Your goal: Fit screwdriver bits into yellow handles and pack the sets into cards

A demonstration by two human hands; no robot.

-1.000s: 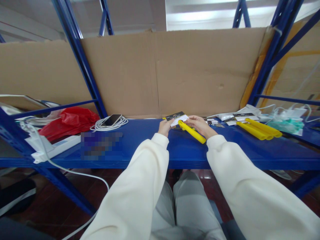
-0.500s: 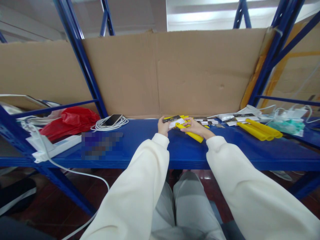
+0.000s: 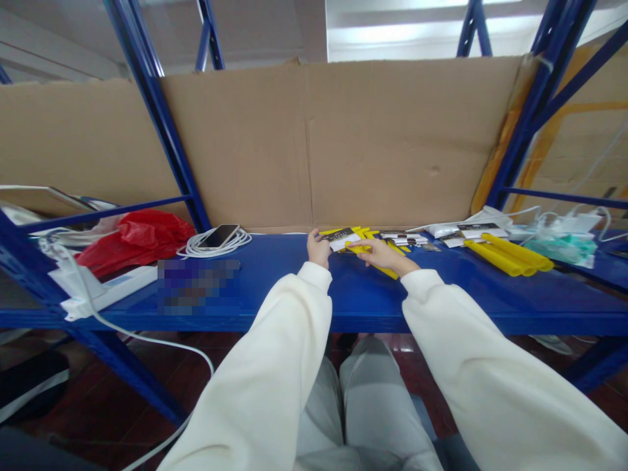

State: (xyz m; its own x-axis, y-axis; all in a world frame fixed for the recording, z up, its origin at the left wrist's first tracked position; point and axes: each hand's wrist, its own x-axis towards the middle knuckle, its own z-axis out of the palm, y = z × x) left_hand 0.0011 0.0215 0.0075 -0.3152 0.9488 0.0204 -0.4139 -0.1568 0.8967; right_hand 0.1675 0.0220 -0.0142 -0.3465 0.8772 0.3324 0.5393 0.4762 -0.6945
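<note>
My left hand (image 3: 318,250) is closed on the edge of a small black-and-white card (image 3: 342,238), held just above the blue shelf. My right hand (image 3: 381,255) is wrapped over a slim yellow tube (image 3: 388,272), which slants down to the right from under the fingers. The tube's upper end lies close to the card's right edge; whether they touch, I cannot tell. Behind both hands lie several yellow strips (image 3: 366,232) and a group of small black-and-white packets (image 3: 403,238).
Thicker yellow tubes (image 3: 507,255) lie to the right beside white packets (image 3: 478,232). On the left are a phone (image 3: 220,236) on a coiled white cable (image 3: 199,246), a red plastic bag (image 3: 147,237) and a white power strip (image 3: 122,288). A cardboard panel (image 3: 314,144) stands behind.
The card has tilted and lowered slightly in my left hand. My right hand has shifted a little left and its fingers now cover more of the yellow tube. More yellow strips show behind.
</note>
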